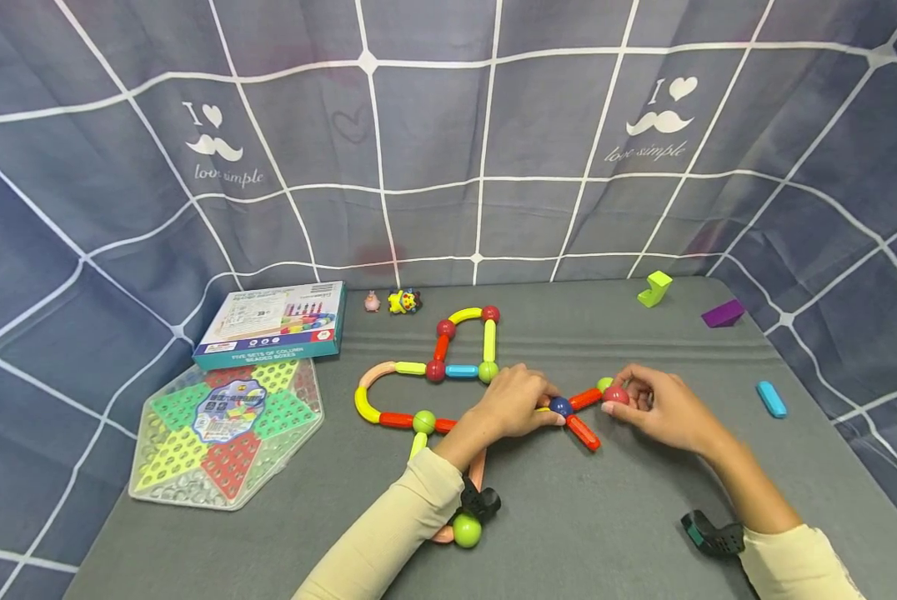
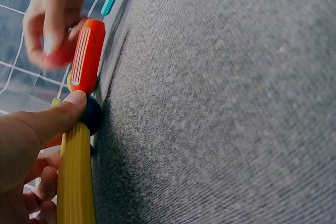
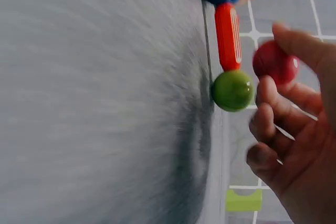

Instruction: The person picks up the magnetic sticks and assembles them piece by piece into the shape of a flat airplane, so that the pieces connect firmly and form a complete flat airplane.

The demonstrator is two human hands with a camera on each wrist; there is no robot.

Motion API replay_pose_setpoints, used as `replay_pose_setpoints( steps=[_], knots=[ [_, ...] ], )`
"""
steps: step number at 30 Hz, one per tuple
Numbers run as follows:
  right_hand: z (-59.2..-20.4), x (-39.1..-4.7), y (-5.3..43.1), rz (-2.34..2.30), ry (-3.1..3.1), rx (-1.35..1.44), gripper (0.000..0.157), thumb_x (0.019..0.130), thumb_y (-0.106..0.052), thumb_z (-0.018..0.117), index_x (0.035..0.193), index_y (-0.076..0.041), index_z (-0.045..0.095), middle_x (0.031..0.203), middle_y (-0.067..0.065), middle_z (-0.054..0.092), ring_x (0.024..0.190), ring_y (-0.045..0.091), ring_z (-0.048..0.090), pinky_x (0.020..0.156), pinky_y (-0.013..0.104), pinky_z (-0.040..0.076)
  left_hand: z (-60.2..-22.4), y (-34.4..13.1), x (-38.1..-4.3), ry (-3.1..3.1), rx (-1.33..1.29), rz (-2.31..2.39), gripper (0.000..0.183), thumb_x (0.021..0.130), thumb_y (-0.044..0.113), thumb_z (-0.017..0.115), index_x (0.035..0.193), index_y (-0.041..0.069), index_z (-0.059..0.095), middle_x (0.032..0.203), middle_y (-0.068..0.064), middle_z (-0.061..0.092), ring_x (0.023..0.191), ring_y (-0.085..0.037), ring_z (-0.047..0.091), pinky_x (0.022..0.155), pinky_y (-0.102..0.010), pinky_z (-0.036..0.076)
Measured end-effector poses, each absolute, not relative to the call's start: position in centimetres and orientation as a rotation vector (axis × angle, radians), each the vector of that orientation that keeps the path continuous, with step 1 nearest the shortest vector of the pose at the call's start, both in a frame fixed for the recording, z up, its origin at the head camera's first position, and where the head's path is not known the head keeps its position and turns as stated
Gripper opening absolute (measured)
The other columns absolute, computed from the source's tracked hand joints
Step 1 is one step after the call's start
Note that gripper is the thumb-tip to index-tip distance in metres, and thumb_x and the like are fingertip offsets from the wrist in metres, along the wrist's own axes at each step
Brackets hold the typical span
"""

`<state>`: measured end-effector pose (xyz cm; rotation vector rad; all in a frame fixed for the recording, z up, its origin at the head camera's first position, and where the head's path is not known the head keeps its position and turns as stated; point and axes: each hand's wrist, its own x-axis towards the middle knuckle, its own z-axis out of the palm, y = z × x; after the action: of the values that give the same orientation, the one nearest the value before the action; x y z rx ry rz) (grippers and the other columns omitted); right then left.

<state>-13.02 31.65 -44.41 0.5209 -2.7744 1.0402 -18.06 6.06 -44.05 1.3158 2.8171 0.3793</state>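
Observation:
My right hand (image 1: 662, 408) pinches a red ball (image 3: 275, 62) between thumb and fingers. Close beside that ball sits a green ball (image 3: 232, 91) on the end of a red stick (image 3: 228, 38). This stick joins a dark blue ball (image 1: 560, 407), from which a second red stick (image 1: 583, 433) also sticks out. With its thumb on the blue ball, my left hand (image 1: 512, 404) grips the joint where a yellow stick (image 2: 77, 174) meets it. Leftward runs a chain of coloured sticks and balls, with a green ball (image 1: 423, 422) in it; my left forearm covers part of it.
A flat box (image 1: 272, 321) and a hexagonal marble board (image 1: 227, 433) lie at the left. Small figures (image 1: 403, 302) stand at the back. Rightward lie a lime block (image 1: 654, 288), a purple block (image 1: 723, 313) and a blue stick (image 1: 772, 399). Patterned cloth (image 1: 433, 150) hangs behind.

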Motion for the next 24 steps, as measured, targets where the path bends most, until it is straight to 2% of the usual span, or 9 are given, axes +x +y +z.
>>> replay_pose_setpoints(
  steps=[8,19,24],
  knots=[
    [-45.1,-8.1,30.6,1.260,-2.888,0.605,0.024,0.076,-0.036,0.080,0.080,-0.025,0.059,0.061,-0.010,0.054,0.052,0.001,0.045,0.045,0.022,0.037,-43.8,6.2,-17.9,2.817,1.317,0.388,0.037,0.083,0.048,0.069,0.111,0.024,0.072,0.096,0.012,0.066,0.077,-0.006,0.049,0.067,-0.022,0.036],
    [-46.1,-7.5,29.0,1.253,-2.889,0.526,0.025,0.073,-0.039,0.081,0.081,-0.027,0.060,0.061,-0.010,0.056,0.048,0.002,0.045,0.042,0.021,0.036,-43.9,6.3,-17.9,2.826,1.302,0.394,0.038,0.082,0.049,0.070,0.111,0.025,0.072,0.097,0.013,0.066,0.082,-0.008,0.052,0.067,-0.023,0.037],
    [-46.0,-7.4,29.2,1.206,-2.891,0.501,0.026,0.075,-0.040,0.080,0.087,-0.025,0.062,0.061,-0.010,0.053,0.047,0.002,0.043,0.042,0.022,0.035,-43.9,6.2,-18.0,2.833,1.278,0.390,0.038,0.082,0.049,0.069,0.111,0.026,0.072,0.098,0.013,0.067,0.083,-0.009,0.052,0.067,-0.024,0.038]
  ],
)
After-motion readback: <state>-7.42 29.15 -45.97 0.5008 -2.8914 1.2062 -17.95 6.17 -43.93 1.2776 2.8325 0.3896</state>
